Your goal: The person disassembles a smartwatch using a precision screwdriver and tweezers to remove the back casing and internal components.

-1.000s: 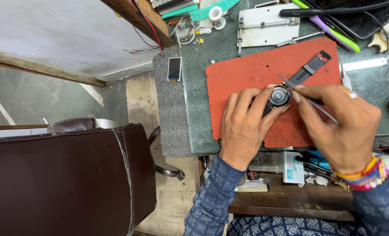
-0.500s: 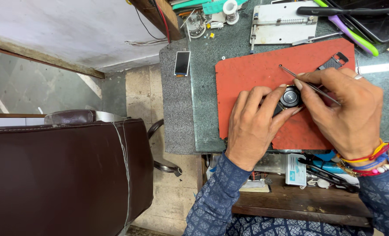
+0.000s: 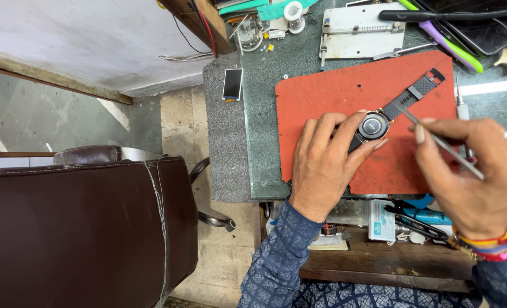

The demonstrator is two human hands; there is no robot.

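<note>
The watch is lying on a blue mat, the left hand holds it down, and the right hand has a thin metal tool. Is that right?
Not quite. The mat is red, not blue, as the head view shows. The rest holds: the left hand steadies the watch on it, and the right hand holds a thin metal tool.

left hand (image 3: 324, 165) steadying watch (image 3: 374, 126), right hand (image 3: 473, 171) pinching tweezers (image 3: 436, 141)
</note>
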